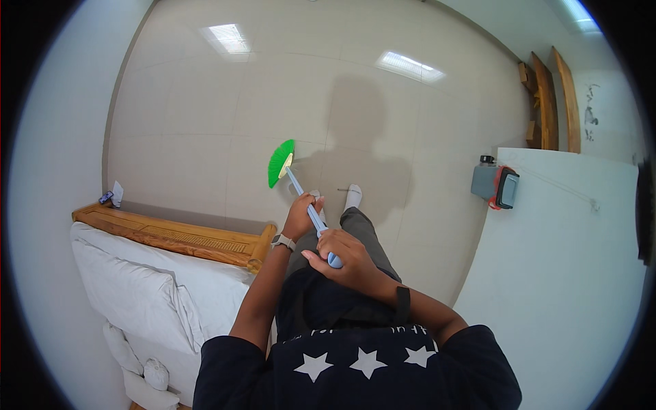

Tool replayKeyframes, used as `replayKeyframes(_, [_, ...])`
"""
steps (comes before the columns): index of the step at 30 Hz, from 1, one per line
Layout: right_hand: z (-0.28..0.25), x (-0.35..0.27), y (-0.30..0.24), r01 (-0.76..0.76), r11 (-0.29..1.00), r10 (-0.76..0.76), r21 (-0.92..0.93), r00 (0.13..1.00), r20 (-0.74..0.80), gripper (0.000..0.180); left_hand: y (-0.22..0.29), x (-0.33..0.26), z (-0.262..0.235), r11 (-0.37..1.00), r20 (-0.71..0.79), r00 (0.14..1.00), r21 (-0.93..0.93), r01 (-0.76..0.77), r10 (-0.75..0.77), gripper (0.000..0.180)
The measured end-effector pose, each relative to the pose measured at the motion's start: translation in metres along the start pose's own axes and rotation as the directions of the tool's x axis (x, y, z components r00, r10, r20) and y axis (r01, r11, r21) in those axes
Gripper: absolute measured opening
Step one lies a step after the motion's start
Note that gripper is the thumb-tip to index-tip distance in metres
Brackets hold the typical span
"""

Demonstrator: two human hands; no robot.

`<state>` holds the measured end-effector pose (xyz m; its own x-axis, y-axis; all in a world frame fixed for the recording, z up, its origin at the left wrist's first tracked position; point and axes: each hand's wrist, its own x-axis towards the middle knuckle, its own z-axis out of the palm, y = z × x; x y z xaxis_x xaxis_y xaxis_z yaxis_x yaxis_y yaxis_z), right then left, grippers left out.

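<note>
The broom [294, 179] has a pale blue handle and fanned green bristles. Left hand [301, 215] and right hand [346, 258] both grip its handle.

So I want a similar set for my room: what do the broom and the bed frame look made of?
The broom looks plastic: bright green bristles, smooth pale blue handle with an even sheen. The bed frame looks like varnished wood: warm brown, visible grain, slightly glossy. Neither is certain from here.

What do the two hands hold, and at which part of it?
Both hands hold a broom with green bristles. The left hand grips the middle of the pale blue handle; the right hand grips its top end.
</note>
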<state>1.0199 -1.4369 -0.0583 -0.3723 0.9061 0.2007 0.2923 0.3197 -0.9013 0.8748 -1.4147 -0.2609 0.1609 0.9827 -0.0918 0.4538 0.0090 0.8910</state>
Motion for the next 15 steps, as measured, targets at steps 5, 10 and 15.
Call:
replayKeyframes(5, [0.002,-0.002,-0.002,-0.076,0.997,0.076,-0.007,0.997,-0.011,0.037,0.001,0.001,-0.001,1.0,0.028,0.999,0.004,0.021,-0.022,0.038])
replayKeyframes(10, [-0.001,-0.004,-0.005,-0.076,0.997,0.075,-0.015,0.996,-0.051,0.034,0.005,0.003,-0.003,0.999,0.069,0.997,0.027,0.023,-0.024,0.037])
replayKeyframes(15, [-0.012,-0.013,-0.004,-0.061,0.998,0.059,-0.005,0.987,-0.151,0.028,0.01,0.017,0.007,0.996,0.105,0.993,0.069,-0.061,0.053,0.033])
